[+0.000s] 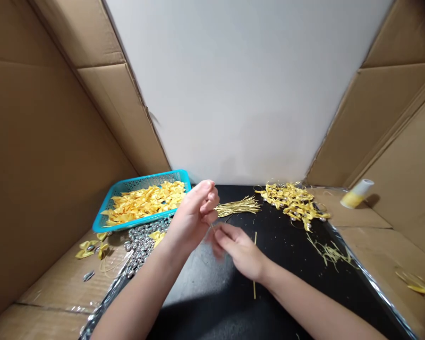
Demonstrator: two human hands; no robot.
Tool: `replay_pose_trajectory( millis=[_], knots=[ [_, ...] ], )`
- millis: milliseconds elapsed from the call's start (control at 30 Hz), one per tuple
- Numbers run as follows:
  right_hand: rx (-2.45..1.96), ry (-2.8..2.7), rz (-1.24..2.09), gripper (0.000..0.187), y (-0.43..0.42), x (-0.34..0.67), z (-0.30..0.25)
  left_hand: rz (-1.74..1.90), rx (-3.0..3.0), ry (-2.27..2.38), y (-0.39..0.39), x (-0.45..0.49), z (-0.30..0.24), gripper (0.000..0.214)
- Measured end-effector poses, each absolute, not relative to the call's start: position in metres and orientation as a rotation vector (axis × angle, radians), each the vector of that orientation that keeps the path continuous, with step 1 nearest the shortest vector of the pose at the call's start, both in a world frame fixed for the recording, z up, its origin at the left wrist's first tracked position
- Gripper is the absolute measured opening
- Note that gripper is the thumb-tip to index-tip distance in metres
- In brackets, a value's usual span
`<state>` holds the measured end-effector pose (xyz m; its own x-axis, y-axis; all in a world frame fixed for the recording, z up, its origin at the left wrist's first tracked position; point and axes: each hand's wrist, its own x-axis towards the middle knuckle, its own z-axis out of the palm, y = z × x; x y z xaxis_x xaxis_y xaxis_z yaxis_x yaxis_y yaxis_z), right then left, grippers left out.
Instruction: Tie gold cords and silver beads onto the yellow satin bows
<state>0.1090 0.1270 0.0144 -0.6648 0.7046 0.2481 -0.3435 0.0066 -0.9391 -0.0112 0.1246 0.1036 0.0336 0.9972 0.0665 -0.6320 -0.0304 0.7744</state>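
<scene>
My left hand is raised over the black work surface with its fingers curled closed. Whatever lies inside it is hidden. Just below and to the right, my right hand pinches a thin golden cord that runs up toward the left fist; some right fingers are smeared by motion. A single cut length of gold cord lies under the right wrist. Behind the hands is a bundle of gold cords. A yellow ribbon bow lies beside the left forearm, by a heap of silver beads.
A turquoise basket of yellow bows stands back left. Bows with beads and cords are piled back right, near cord scraps and a yellow-white spool. Cardboard walls flank a white back panel.
</scene>
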Motion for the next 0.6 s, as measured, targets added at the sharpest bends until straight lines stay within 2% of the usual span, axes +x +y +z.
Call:
replay_pose_trajectory(
  millis=[133,233,600],
  knots=[
    [-0.408,-1.491,1.907,0.046,0.141,0.128,0.018,1.656,0.63,0.591,0.125,-0.032,0.12,0.017],
    [-0.474,-1.641,1.926,0.045,0.159,0.151,0.029,1.781,0.558,0.55,0.128,-0.057,0.133,0.02],
    [-0.698,-2.193,1.501,0.043,0.184,0.194,0.052,2.024,0.622,0.543,0.131,-0.1,0.143,0.023]
  ],
)
